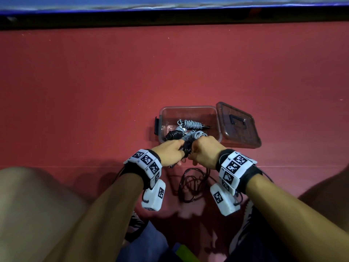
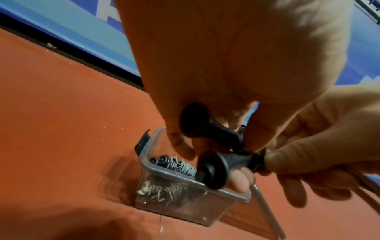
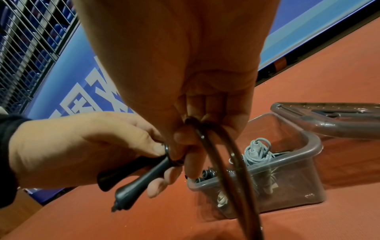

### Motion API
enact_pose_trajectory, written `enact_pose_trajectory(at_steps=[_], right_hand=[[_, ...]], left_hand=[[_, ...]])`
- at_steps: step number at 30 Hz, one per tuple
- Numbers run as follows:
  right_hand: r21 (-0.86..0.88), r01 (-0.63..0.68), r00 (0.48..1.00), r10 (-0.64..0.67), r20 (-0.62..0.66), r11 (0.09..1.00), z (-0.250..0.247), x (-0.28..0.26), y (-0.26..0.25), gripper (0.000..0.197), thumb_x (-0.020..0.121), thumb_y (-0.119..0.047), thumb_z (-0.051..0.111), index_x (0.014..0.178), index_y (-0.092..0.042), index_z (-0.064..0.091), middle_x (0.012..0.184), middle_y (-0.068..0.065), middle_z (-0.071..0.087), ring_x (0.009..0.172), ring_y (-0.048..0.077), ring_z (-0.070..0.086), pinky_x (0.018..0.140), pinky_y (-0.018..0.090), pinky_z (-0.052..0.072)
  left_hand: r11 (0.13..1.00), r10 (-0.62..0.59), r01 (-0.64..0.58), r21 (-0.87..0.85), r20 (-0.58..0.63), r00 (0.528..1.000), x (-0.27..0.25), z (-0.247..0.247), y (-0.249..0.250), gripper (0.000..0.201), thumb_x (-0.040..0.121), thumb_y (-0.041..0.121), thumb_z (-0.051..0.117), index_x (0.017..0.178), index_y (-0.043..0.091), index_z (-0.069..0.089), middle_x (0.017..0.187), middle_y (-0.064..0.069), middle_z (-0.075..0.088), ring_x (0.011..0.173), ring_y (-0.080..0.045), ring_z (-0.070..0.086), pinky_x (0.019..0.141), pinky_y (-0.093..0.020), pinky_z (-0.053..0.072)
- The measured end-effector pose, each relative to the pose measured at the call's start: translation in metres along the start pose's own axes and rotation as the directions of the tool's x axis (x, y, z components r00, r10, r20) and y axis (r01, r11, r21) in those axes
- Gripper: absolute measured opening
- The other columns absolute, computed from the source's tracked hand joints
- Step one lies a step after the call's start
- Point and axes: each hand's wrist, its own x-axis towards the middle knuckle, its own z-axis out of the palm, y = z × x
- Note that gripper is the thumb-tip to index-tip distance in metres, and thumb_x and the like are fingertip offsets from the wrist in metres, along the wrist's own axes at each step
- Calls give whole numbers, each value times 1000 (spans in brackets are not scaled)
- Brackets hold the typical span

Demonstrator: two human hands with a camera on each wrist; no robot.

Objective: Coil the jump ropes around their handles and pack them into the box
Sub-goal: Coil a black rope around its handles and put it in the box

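My left hand (image 1: 170,151) grips the two black handles (image 2: 216,134) of a black jump rope side by side, just in front of the clear plastic box (image 1: 188,109). Close beside it, my right hand (image 1: 204,150) pinches the black rope (image 3: 226,162) right at the handles' ends. The loose rest of that rope (image 1: 192,184) lies in tangled loops on the floor below my hands. Inside the box lie coiled grey ropes (image 1: 190,124) and one coiled black rope (image 1: 174,135).
The box's lid (image 1: 238,125) leans against its right side. The red mat (image 1: 94,91) stretches away to a blue board (image 1: 170,4) at the far edge. My knees (image 1: 28,205) and shoes (image 1: 243,224) flank the loose rope.
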Motion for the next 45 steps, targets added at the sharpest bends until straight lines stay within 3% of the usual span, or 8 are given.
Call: enact_pose_trajectory(at_steps=[4,9,13,21,26,32,41,45], right_hand=[[2,-19,1000,19,8,1000,-1,-1,1,27,89,-24,68,62,-21,65,72,-2,75,67,8,62,71,25,52],[27,1,1000,-1,12,1000,-6,-1,0,16,90,-23,66,76,-16,69,84,2,75,83,17,65,71,26,47],[45,23,1000,-24,17,999,-7,0,1,16,90,-17,62,103,-16,72,101,5,72,93,19,62,79,27,50],[149,36,999,-38,10,988,-4,1,2,13,85,-11,71,91,-16,61,80,-1,70,65,11,63,56,18,48],[104,76,994,-83,65,992,-3,2,4,22,87,-2,56,94,-21,66,92,0,74,88,16,68,81,29,56],[173,144,989,-148,8,974,-5,0,7,17,83,-3,66,84,-19,69,73,-11,71,75,2,67,72,8,47],[438,89,981,-2,-195,895,-8,5,27,12,75,-21,86,72,-26,76,71,-10,74,67,-5,63,72,6,45],[658,108,978,41,-207,745,-6,4,29,11,79,-12,83,73,-19,77,66,-1,72,57,2,61,62,17,49]], left_hand=[[1000,5,-5,-25,0,1000,0,0,-3,24,100,33,52,111,13,59,91,-8,76,75,-12,74,77,-38,58],[998,56,-58,-14,-140,989,2,3,-4,15,102,23,58,88,19,58,82,-1,72,62,-6,65,65,-18,52],[995,-28,44,94,-160,987,7,1,-17,17,97,31,63,86,18,60,84,-7,73,74,-21,71,81,-41,60],[940,-29,46,339,-55,998,-3,4,-8,21,96,36,64,100,16,66,92,-1,73,91,-23,69,97,-41,51],[936,-68,53,349,30,997,-7,-1,-6,24,93,35,70,115,25,69,91,3,70,99,-25,70,94,-37,54],[912,2,-59,407,138,990,-5,1,-4,25,89,34,74,111,24,72,91,3,63,92,-22,61,89,-35,52],[983,114,-89,-159,156,981,-6,-8,-22,30,88,10,76,116,21,75,105,10,77,96,0,67,107,-32,45],[923,144,-87,-375,125,982,-9,-11,-23,34,89,0,72,122,9,72,112,-7,76,97,-7,69,102,-27,50]])
